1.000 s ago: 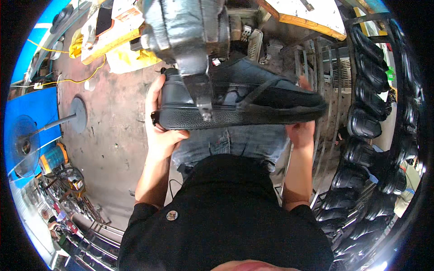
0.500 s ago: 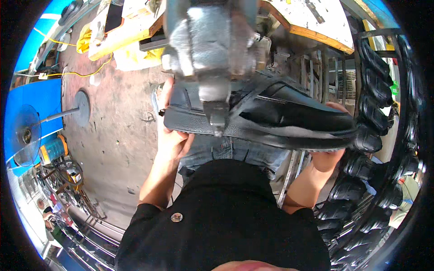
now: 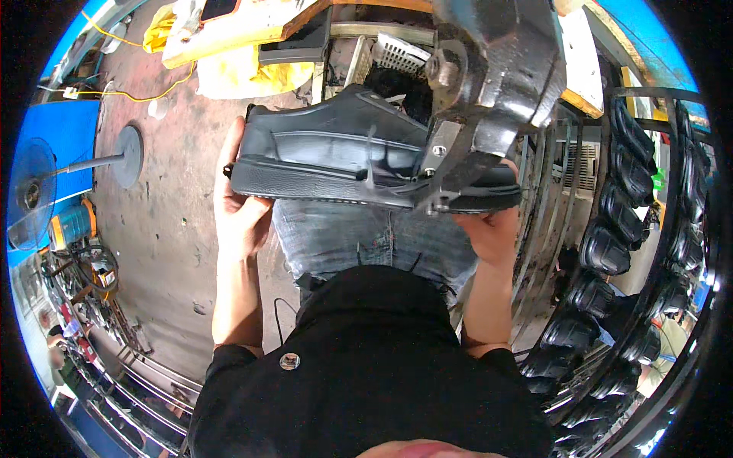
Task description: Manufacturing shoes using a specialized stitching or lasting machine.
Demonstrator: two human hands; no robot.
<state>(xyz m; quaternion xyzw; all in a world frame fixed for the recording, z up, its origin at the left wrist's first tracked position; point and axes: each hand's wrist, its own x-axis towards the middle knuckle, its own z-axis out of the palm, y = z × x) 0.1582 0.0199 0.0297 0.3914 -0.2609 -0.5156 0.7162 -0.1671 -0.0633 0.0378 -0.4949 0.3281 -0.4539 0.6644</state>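
A black shoe (image 3: 313,153) lies crosswise in front of my body, heel to the left and toe to the right. My left hand (image 3: 243,221) grips the heel end, fingers up behind it and thumb below. My right hand (image 3: 492,233) holds the toe end from beneath, its fingers partly hidden by the shoe. A worn metal machine arm (image 3: 496,99) comes down from above, and its narrow tip (image 3: 439,195) meets the sole edge near the toe. That arm covers part of the shoe's front.
Racks of black shoes (image 3: 603,248) stand at the right. A wooden-edged workbench (image 3: 252,38) is ahead, with yellow bags (image 3: 259,80) hanging below it. At the left stands a fan (image 3: 34,195); a white crate (image 3: 401,55) sits behind the machine.
The shoe and both hands have moved left relative to the machine. The machine's tip was near the heel end of the sole and is now near the toe. Both hands keep their grip.
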